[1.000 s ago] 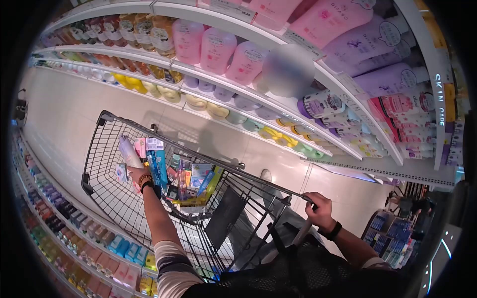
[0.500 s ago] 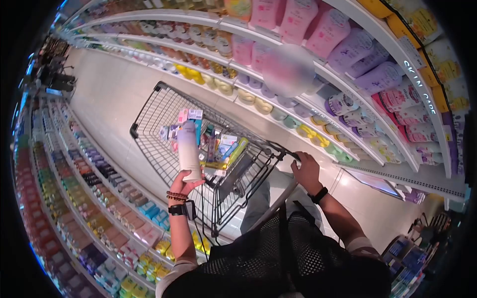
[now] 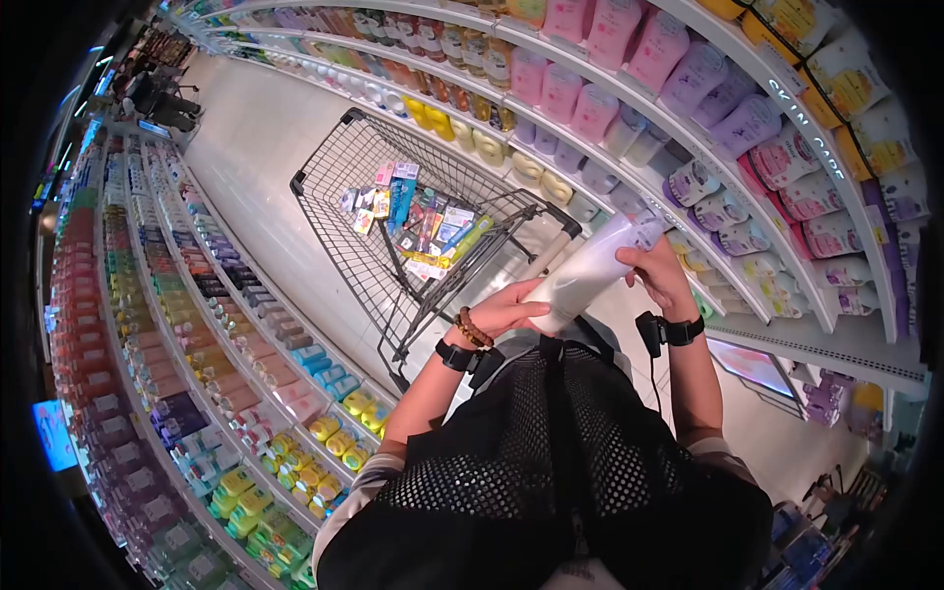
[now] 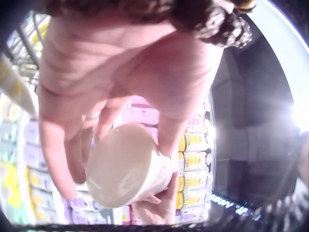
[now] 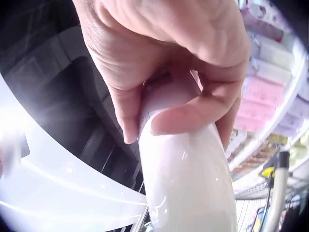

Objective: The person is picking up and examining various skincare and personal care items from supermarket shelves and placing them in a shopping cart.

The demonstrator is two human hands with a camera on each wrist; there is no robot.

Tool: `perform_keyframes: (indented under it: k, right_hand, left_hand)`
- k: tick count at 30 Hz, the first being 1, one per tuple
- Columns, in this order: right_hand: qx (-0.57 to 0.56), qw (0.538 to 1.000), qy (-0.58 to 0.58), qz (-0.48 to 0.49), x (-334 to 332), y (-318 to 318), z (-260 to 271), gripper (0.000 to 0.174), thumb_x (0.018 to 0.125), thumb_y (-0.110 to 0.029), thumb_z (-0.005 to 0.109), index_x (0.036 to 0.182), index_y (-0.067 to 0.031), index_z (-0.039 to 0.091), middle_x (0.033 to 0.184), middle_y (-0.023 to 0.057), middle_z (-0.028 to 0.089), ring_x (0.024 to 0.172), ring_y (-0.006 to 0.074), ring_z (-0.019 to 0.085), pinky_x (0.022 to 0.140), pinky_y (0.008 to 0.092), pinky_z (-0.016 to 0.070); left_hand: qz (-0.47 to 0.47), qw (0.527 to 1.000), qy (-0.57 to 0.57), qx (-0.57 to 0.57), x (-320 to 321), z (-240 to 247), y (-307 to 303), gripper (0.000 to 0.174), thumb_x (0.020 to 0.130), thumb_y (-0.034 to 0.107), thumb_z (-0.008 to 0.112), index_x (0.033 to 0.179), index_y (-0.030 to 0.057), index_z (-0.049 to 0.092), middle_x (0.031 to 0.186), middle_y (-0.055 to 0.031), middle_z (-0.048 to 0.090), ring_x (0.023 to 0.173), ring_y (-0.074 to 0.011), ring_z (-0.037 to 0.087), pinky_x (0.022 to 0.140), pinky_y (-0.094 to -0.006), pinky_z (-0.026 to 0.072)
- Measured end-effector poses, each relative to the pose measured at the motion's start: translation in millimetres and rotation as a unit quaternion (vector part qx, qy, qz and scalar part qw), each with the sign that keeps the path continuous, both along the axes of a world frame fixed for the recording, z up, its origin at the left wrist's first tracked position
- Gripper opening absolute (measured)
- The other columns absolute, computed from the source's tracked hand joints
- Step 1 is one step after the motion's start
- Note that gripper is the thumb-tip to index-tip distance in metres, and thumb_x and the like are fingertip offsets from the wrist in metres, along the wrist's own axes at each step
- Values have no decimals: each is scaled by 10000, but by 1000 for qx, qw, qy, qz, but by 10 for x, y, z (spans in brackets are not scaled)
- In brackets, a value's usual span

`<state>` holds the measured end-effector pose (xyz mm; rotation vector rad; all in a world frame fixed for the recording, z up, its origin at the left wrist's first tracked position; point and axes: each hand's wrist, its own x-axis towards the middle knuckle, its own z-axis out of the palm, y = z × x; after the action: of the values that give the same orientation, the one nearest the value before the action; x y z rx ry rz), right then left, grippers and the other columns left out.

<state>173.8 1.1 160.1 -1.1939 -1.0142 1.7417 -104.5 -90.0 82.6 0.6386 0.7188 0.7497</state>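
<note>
A tall white bottle with a pale purple top (image 3: 590, 270) is tilted in front of the chest, held between both hands. My left hand (image 3: 506, 310) grips its lower end, with the thumb along one side; the round white base shows in the left wrist view. At the purple end, my right hand (image 3: 657, 270) curls its thumb and fingers round the bottle. The right wrist view shows those fingers (image 5: 188, 118) wrapped over the shoulder, partly hiding the top. Beyond the hands stands a wire shopping cart (image 3: 339, 231), its handle (image 3: 556, 246) just past the bottle.
Several boxes and packets (image 3: 423, 216) lie in the cart. Shelves of pink and purple bottles (image 3: 595, 113) run along the right, and shelves of coloured bottles (image 3: 202, 344) along the left. Pale floor (image 3: 241, 108) stretches ahead between them.
My left hand has lifted the bottle out of the cart and toward my chest. My right hand has left the cart handle and taken hold of the purple end.
</note>
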Motion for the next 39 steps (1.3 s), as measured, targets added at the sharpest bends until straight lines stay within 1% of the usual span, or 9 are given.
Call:
perform_keyframes:
  k: [1, 3, 5, 7, 11, 14, 24, 32, 39]
  right_hand:
    - [2, 1000, -2, -3, 127, 18, 4, 628, 789, -153, 817, 1314, -19, 499, 922, 16, 645, 720, 87, 615, 463, 216, 456]
    - [75, 990, -59, -101, 401, 117, -8, 609, 777, -136, 827, 1290, -14, 524, 925, 29, 664, 769, 92, 639, 468, 209, 463]
    - [109, 977, -122, -136, 639, 258, -92, 612, 775, -147, 833, 1289, -3, 534, 992, 63, 668, 811, 128, 656, 541, 233, 503]
    - [140, 953, -195, -186, 853, 430, -288, 615, 774, -157, 839, 1288, 9, 544, 1060, 96, 673, 852, 165, 673, 614, 256, 543]
    - [289, 801, -470, -234, 1003, 930, -728, 632, 673, -187, 906, 1205, -13, 611, 1103, 136, 712, 1004, 255, 688, 903, 362, 530]
    - [264, 833, -399, -277, 1157, 1340, -1149, 651, 662, -179, 908, 1222, -29, 609, 1145, 155, 698, 1054, 282, 679, 909, 369, 527]
    - [311, 765, -496, -268, 1035, 2046, -1882, 579, 745, -142, 836, 1267, -67, 596, 1275, 139, 619, 1161, 353, 603, 978, 406, 496]
    - [220, 770, -554, -227, 1269, 2613, -2501, 649, 702, -270, 869, 1224, 15, 608, 1188, 223, 654, 1127, 414, 600, 946, 461, 477]
    - [220, 736, -572, -288, 1233, 2645, -2222, 667, 751, -332, 829, 1271, 15, 594, 1190, 264, 648, 1114, 458, 594, 939, 470, 476]
  left_hand:
    - [81, 992, 93, 16, -36, -120, -17, 498, 964, 181, 663, 1409, 28, 498, 1155, -63, 657, 993, -107, 642, 736, -291, 578]
    - [189, 911, 347, 121, -240, -517, -85, 495, 929, 207, 704, 1357, 24, 536, 1090, -84, 673, 957, -156, 644, 713, -311, 550]
    - [191, 704, 635, 255, -354, -383, -179, 491, 857, 252, 765, 1253, 10, 602, 1079, -138, 670, 944, -259, 644, 740, -386, 531]
    - [193, 613, 692, 329, -413, -604, -195, 498, 791, 313, 799, 1171, 27, 648, 1109, -180, 652, 1008, -352, 622, 833, -442, 521]
    - [5, 629, 771, 99, -433, -804, -147, 440, 838, 468, 714, 1043, 82, 671, 819, -171, 712, 803, -380, 698, 708, -495, 555]
    - [25, 551, 825, 121, -477, -997, 2, 339, 849, 432, 691, 873, 97, 647, 721, -162, 699, 688, -378, 696, 631, -487, 559]
    - [6, 557, 821, 128, -820, -1032, 203, 290, 823, 367, 711, 901, 95, 648, 726, -148, 692, 685, -374, 685, 627, -491, 553]
    - [23, 539, 835, 110, -976, -971, 301, 283, 801, 372, 730, 874, 114, 640, 718, -115, 682, 678, -336, 685, 603, -458, 539]
    - [37, 549, 824, 135, -1310, -1015, 423, 275, 794, 356, 734, 839, 103, 634, 749, -114, 688, 697, -339, 685, 612, -457, 535]
